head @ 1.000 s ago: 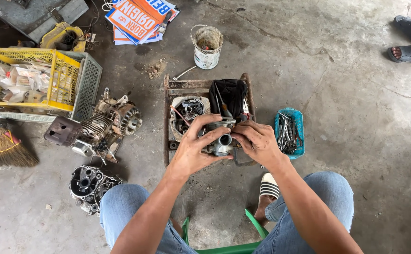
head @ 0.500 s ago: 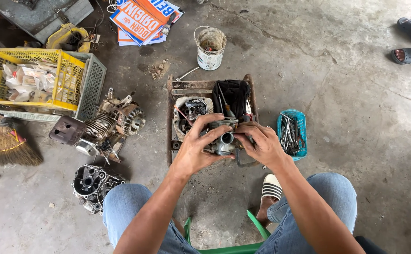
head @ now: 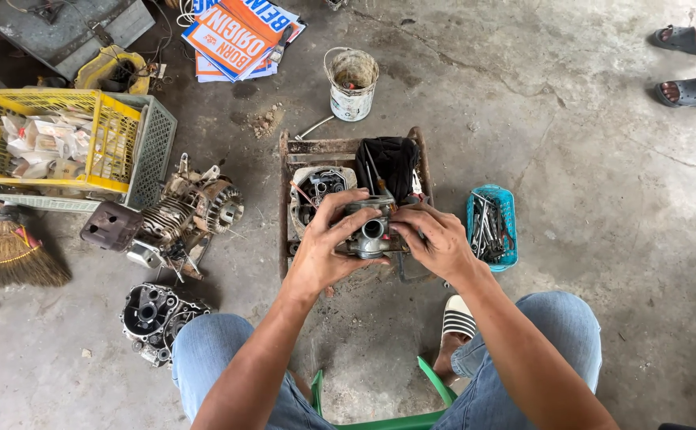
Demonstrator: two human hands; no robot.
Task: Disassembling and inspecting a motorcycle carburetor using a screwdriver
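Observation:
Both of my hands hold a small grey metal carburettor-like part with a round bore facing me. My left hand grips its left side, with the fingers curled over its top. My right hand grips its right side. The part is held above a rusty metal tray on the concrete floor. In the tray lie a round engine cover and a black cloth.
A blue basket of tools sits right of the tray. A finned engine and an engine casing lie left. Yellow and grey crates, a broom, a dirty bucket, and printed sheets stand beyond. Another person's sandalled feet are top right.
My hands keep hold of the metal part over the tray, with the fingers shifting slightly. The view has tilted a little.

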